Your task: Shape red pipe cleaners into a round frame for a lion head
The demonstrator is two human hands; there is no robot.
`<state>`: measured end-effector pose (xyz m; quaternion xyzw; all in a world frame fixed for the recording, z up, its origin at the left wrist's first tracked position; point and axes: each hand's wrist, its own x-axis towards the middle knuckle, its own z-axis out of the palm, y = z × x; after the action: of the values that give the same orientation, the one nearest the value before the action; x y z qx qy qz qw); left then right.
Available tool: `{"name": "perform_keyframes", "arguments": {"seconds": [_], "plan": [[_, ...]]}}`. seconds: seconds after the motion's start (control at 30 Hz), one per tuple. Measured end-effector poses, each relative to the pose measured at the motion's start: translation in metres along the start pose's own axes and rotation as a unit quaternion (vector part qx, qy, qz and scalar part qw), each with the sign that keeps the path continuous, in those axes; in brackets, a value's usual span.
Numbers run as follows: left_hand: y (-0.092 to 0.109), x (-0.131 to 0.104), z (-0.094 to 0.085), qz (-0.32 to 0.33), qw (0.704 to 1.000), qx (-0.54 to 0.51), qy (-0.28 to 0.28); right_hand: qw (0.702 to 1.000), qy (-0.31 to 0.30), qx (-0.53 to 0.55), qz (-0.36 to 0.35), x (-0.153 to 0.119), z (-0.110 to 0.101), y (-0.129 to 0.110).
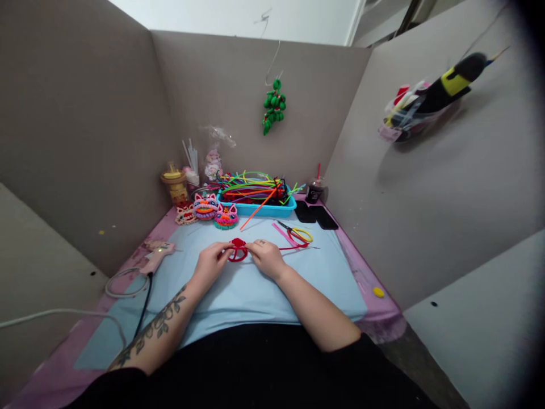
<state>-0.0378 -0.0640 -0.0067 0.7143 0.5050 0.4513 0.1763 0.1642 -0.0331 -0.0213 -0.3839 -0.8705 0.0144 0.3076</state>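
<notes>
From where I stand, a round, bright red, fuzzy wire piece [238, 242] sits right between the person's two hands, its looped frame just above or on the cloth; I can't tell which. The left hand [209, 260] pinches its left edge between thumb and fingers, and the right hand [266, 257] grips its right edge the same way. A thin red fuzzy strand [293, 247] runs out to the right of the right hand, near scissors with red and yellow handles [307, 232] and narrow pink strips [281, 233]. Under all this spreads a pale blue cloth [264, 295], laid over a pink table cover [385, 318]. Off to the left lies a pale pink glue gun [156, 258] with its cord. Beyond the hands, three colourful fuzzy animal heads [205, 205] cluster beside a bright blue plastic tray [264, 211] heaped with multicoloured fuzzy stems [255, 183]. Right of the tray are two flat black phone-like slabs [324, 217] and a clear cup of dark drink [315, 191]. Grey partitions [213, 85] box in the table, a green fuzzy ornament [274, 107] hanging against the back one.
</notes>
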Motion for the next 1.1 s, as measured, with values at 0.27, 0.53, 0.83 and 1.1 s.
{"name": "perform_keyframes", "arguments": {"seconds": [0.27, 0.53, 0.83, 1.1], "plan": [[0.023, 0.008, 0.014, -0.063, 0.990, -0.124, 0.012, 1.000, 0.024, 0.012, 0.000, 0.003, 0.000, -0.010], [0.005, -0.002, 0.023, -0.071, 0.993, 0.050, 0.079, 0.997, 0.063, -0.013, 0.051, 0.004, -0.003, 0.001], [0.001, 0.003, 0.029, -0.055, 0.993, 0.066, 0.086, 0.995, 0.027, -0.036, 0.093, 0.005, 0.007, 0.007], [0.003, 0.016, 0.033, -0.149, 0.983, 0.105, 0.027, 0.995, 0.025, -0.029, 0.089, 0.005, 0.008, 0.005]]}}
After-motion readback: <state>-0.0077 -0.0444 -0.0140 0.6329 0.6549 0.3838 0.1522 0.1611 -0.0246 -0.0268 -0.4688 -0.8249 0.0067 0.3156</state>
